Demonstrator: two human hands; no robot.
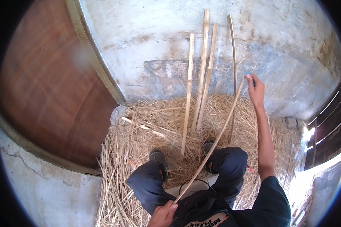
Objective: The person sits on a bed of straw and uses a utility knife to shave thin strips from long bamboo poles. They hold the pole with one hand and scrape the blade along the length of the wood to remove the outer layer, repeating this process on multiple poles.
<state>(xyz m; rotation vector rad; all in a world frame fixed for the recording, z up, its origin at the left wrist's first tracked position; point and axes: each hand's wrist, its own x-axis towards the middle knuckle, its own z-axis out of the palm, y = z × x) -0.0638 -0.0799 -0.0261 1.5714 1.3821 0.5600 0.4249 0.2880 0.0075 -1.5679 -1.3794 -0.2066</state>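
Observation:
A long, thin bamboo strip slants from my lap up and away to the right, passing over my right knee. My left hand is closed around its near end, close to my waist. With the arm stretched out, my right hand is closed at the strip's far end. A small blue thing shows at its fingertips; the fingers hide most of it, so its kind is unclear. Thin curled slivers stick out at that end.
Several bamboo strips lean upright against the stained wall. Straw-like shavings cover the floor around my feet. A brown wooden panel stands at the left; dark slats are at the right. I sit with knees apart.

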